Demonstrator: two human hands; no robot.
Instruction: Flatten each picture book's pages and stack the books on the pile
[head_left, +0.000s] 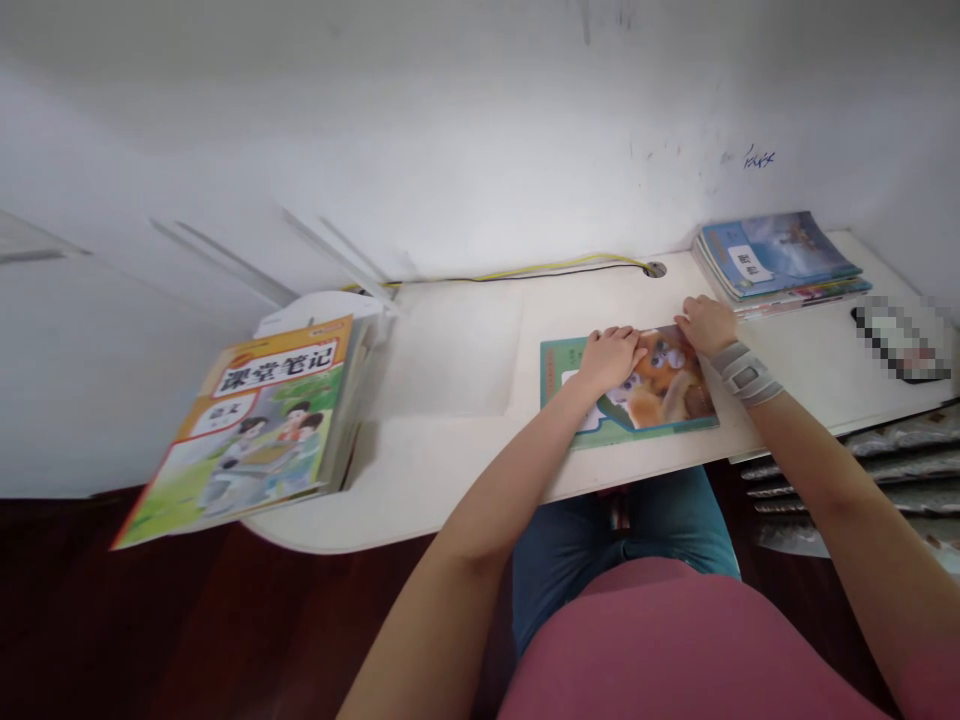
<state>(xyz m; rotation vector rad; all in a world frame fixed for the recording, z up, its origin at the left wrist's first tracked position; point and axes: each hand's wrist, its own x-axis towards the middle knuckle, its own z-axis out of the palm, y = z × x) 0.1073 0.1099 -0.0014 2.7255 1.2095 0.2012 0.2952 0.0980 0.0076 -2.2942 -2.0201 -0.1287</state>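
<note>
Green book [679, 390]: closed, lying flat right of centre in the frame, near the front edge of the white tabletop [450, 460]. I observe the left hand [611, 358] laid over its cover, fingers loosely extended; the right hand [709, 325] is curled at its upper right corner, pinch or not I cannot tell. Piles stand upper right [784, 250] and at left [262, 420]; this book lies outside both, its handling, I judge, unfinished.

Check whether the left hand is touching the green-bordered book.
Touching: the head view shows the left hand laid across the green-bordered book, its fingers resting on the cover near the far edge.
</note>
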